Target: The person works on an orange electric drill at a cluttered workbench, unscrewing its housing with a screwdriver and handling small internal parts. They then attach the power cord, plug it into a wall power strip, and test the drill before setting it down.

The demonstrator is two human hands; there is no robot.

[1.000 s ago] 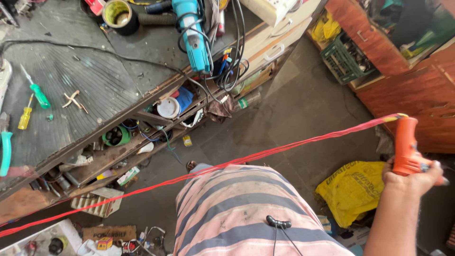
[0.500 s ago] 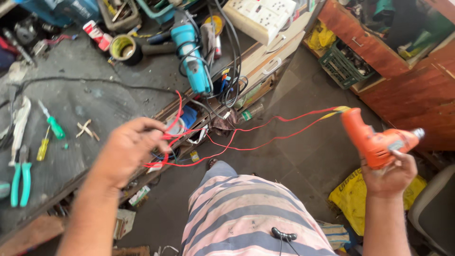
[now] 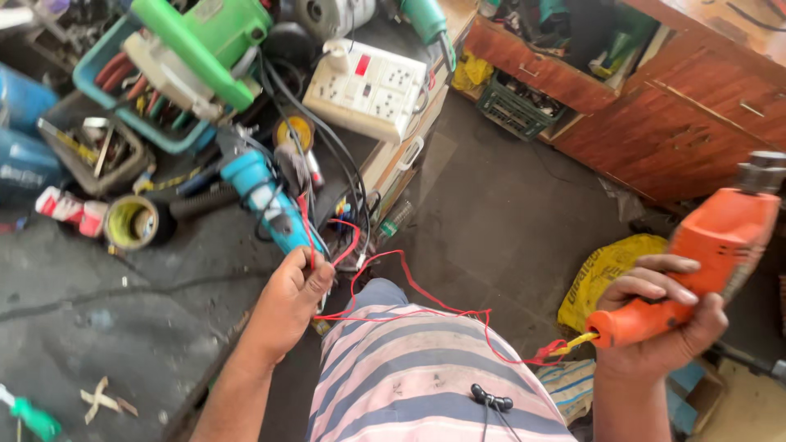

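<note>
My right hand [image 3: 665, 323] grips the handle of an orange electric drill [image 3: 711, 254], held out to the right over the floor. A thin red wire [image 3: 426, 304] runs from the drill's handle across my striped shirt to my left hand [image 3: 288, 301]. My left hand is closed on loops of that red wire at the edge of the grey workbench [image 3: 98, 303], just below a blue angle grinder [image 3: 266, 200]. A white socket board [image 3: 367, 87] lies further back on the bench.
A green power tool [image 3: 205, 37] rests on a blue tray of tools. A tape roll [image 3: 131, 223] and a green-handled screwdriver [image 3: 29, 416] lie on the bench. A yellow bag [image 3: 602, 274] is on the floor; a wooden cabinet [image 3: 679, 123] stands at right.
The taut red wire has gone slack. My left hand came in, gathered the wire, and moved toward the blue grinder. The drill came closer and my view shifted up the bench.
</note>
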